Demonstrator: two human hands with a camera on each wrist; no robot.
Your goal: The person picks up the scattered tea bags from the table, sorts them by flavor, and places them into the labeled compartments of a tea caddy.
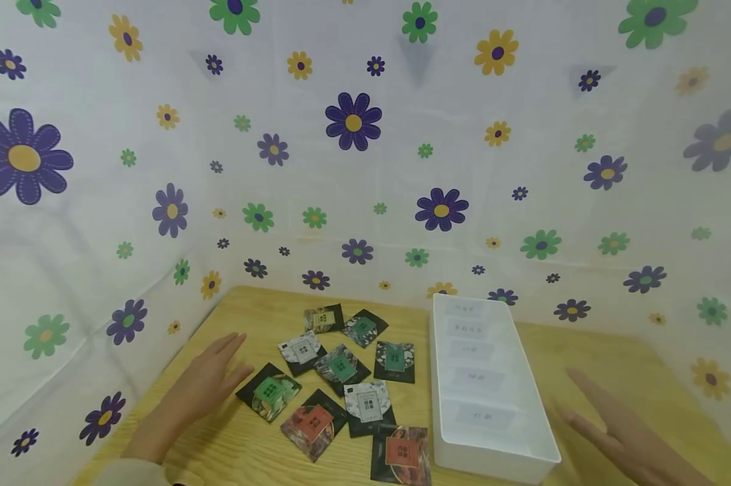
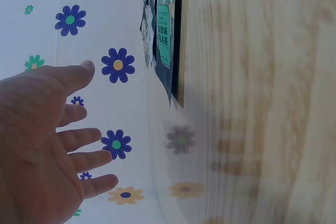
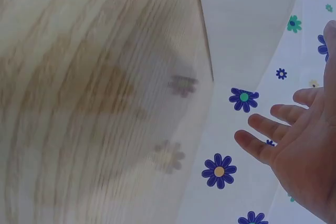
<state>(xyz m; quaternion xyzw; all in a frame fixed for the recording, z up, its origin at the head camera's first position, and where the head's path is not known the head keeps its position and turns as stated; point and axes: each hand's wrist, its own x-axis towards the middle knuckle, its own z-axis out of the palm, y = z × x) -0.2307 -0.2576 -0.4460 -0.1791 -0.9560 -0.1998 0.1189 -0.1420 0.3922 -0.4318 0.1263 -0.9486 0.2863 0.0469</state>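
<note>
My left hand (image 1: 198, 388) is held over the table left of the packets, fingers extended, holding nothing. Nearest to it lies a green-labelled tea packet (image 1: 269, 392), which the left wrist view also shows as a tea packet (image 2: 166, 35). Several more flat packets are spread to its right, among them a red-labelled packet (image 1: 314, 424), a white packet (image 1: 368, 407) and a packet at the front (image 1: 401, 453). A long white box (image 1: 495, 457) with labelled sections stands right of them. Beyond its right side my right hand (image 1: 629, 432) hovers with fingers spread, touching nothing.
The wooden table (image 1: 219, 445) bears the packets and the box. A white flower-patterned sheet (image 1: 316, 175) hangs behind the table and along its sides. In the right wrist view the box's outer wall (image 3: 247, 19) rises near the hand.
</note>
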